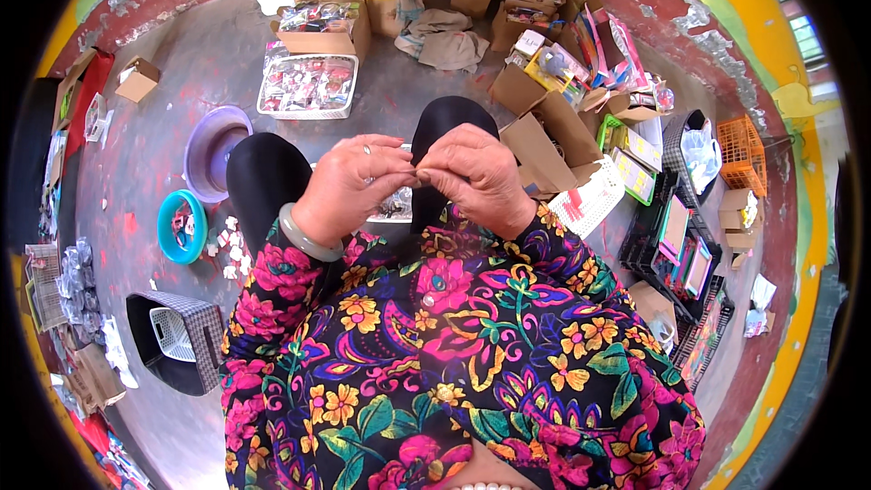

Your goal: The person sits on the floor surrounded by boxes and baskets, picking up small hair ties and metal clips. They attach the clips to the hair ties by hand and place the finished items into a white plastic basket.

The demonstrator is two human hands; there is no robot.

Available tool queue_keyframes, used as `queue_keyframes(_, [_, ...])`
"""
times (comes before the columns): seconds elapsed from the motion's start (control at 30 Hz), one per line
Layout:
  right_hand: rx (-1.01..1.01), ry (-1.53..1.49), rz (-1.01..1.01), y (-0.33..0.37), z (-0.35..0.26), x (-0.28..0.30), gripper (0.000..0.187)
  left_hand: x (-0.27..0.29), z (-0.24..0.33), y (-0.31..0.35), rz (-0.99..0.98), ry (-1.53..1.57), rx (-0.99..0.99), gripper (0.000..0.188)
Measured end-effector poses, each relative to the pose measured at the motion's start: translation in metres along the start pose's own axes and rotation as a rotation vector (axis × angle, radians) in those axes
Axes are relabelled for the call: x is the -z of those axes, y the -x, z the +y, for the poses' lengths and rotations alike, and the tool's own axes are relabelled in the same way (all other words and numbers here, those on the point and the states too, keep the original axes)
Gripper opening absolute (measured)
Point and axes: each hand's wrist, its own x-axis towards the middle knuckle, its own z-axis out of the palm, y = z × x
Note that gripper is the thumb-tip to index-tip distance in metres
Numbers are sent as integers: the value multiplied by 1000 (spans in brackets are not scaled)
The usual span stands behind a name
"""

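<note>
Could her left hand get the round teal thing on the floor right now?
Probably not yet: the left hand is pinching a small clear packet with the right hand, and the teal ring lies apart, lower left.

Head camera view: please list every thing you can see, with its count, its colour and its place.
small clear packet: one, transparent, pinched between both hands above the knees
white basket of packets: one, white with red contents, floor ahead
purple basin: one, lilac, floor at left
teal ring bowl: one, teal, floor at left
checked bin: one, grey check with a white basket inside, lower left
cardboard boxes: several, brown, along the far side and right
orange crate: one, orange, far right
bangle: one, pale green, left wrist
left hand: one, fingertips meeting the right hand's
right hand: one, pinching the packet
</note>
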Motion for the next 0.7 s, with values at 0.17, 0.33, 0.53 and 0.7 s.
queue_keyframes(0.17, [-36,-21,63,-6,-5,1,7,14,1,0,15,136,92,13])
queue_keyframes(0.33, [-127,-54,77,-3,0,0,7,20,4,2,25,218,176,12])
queue_keyframes(0.53, [-215,-119,170,2,6,-3,8,12,-2,-2,8,309,367,13])
queue_keyframes(0.7, [-375,-228,257,8,20,2,15,2,-18,-15,76,299,394,15])
